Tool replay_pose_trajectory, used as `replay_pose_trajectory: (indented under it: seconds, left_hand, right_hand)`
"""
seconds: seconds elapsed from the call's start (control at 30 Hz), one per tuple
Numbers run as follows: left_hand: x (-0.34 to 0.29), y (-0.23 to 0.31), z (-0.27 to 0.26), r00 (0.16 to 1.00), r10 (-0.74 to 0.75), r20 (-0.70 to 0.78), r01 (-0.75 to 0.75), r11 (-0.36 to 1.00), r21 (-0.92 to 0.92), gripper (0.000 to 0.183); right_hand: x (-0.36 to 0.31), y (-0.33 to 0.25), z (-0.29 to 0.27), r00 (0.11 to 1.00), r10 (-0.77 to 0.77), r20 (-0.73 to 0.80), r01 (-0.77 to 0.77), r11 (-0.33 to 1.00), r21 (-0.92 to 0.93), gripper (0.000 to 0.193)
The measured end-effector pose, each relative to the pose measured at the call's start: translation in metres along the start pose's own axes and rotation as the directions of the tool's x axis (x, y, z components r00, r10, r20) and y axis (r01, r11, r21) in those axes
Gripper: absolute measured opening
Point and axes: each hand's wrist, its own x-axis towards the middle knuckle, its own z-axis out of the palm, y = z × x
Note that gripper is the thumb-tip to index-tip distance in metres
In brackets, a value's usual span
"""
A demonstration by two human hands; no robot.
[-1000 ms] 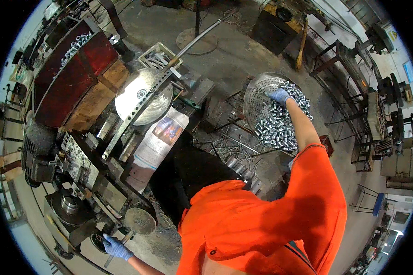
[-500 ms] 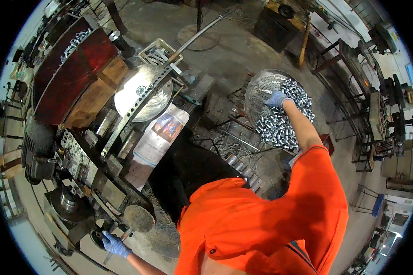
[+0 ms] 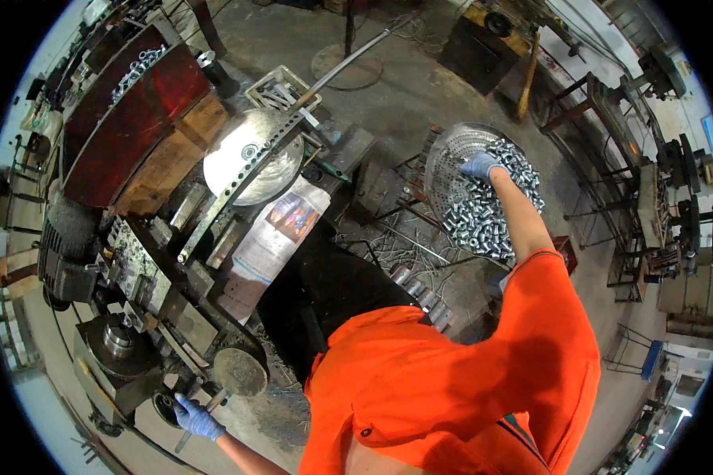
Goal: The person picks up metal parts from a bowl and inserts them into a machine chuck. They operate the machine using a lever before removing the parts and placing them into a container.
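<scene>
My right hand (image 3: 482,166), in a blue glove, reaches out into a round perforated metal basket (image 3: 450,150) heaped with small shiny metal nuts (image 3: 491,214); the fingers rest on the pile, and whether they hold any I cannot tell. My left hand (image 3: 196,418), also blue-gloved, is at the lower left, closed around a short lever handle (image 3: 214,402) on a dark, greasy machine (image 3: 135,317). My orange shirt (image 3: 451,372) fills the lower middle of the view.
A round shiny metal disc (image 3: 253,158) crossed by a long slotted bar lies on the machine, next to a printed sheet (image 3: 273,237). A red bin (image 3: 127,119) with more nuts stands at the upper left. Metal frames and stands (image 3: 610,142) line the concrete floor at right.
My right hand has stayed on the pile of nuts, shifting slightly. My left hand has kept its grip on the lever.
</scene>
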Motion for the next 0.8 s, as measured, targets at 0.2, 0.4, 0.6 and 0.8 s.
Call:
replay_pose_trajectory:
  seconds: [0.2, 0.4, 0.6, 0.8]
  left_hand:
    - [0.009, -0.005, 0.009, 0.995, -0.070, 0.070, 0.074, 0.995, -0.065, 0.043]
    - [0.004, 0.000, 0.006, 0.995, -0.089, 0.053, 0.092, 0.994, -0.065, 0.043]
    - [0.001, -0.006, 0.000, 0.995, -0.092, 0.033, 0.093, 0.995, -0.028, 0.045]
    - [0.007, -0.012, 0.000, 0.989, -0.129, 0.078, 0.130, 0.991, -0.017, 0.046]
  right_hand:
    - [0.066, 0.072, 0.053, 0.994, -0.007, -0.107, 0.022, 0.991, 0.132, 0.041]
    - [0.039, 0.020, 0.035, 1.000, 0.003, -0.012, -0.001, 0.983, 0.185, 0.051]
    - [0.027, -0.008, 0.012, 0.990, 0.126, 0.067, -0.132, 0.987, 0.094, 0.054]
    - [0.061, 0.028, 0.042, 0.974, -0.197, -0.108, 0.204, 0.977, 0.058, 0.046]
